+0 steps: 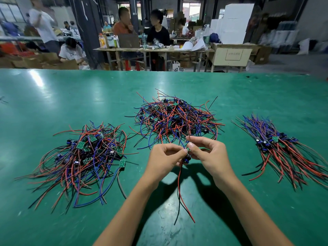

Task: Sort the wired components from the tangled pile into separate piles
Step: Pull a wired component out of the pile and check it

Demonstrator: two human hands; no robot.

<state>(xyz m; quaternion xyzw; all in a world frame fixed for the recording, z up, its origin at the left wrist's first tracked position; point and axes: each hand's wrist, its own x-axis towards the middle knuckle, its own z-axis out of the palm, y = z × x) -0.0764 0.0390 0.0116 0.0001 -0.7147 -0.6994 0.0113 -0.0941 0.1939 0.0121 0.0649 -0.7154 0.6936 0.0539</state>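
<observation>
At frame centre, the left hand (pixel 164 158) and right hand (pixel 206 153) pinch one wired component (pixel 186 159), mostly hidden by fingers, below the tangled pile (pixel 174 118); its red and black wires hang down.

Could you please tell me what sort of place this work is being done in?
Probably a small electronics assembly workshop or factory floor: a green work table carries piles of wired circuit boards, other workers sit at benches behind, and cardboard boxes stand around.
</observation>
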